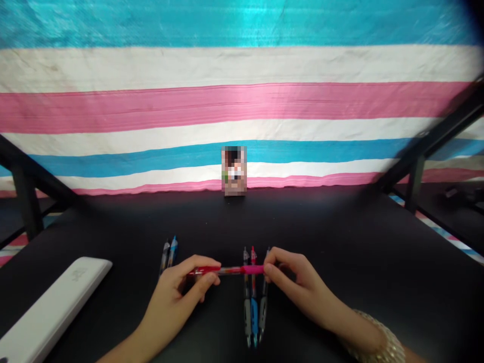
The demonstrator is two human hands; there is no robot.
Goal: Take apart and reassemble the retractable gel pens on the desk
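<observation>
A red pen with a clear barrel (pixel 230 270) and a pink grip lies level between my hands, above the table. My left hand (pixel 185 287) pinches its red end between thumb and fingers. At the pink end, the thumb and fingertips of my right hand (pixel 298 277) close on it; the tip is hidden there. Beneath it, three pens lie side by side: a grey-grip pen (pixel 247 317), a blue-grip pen (pixel 254 315) with a red top, and another grey-grip pen (pixel 263 310). Beyond my left hand lie a dark pen (pixel 164 254) and a blue pen (pixel 173 249), partly covered.
A long white case (pixel 56 307) lies at the left of the black table (pixel 189 217). At the back edge stands a small pixelated card (pixel 234 171). Black metal frame bars (pixel 412 156) rise at both sides, before a striped sheet (pixel 242 106).
</observation>
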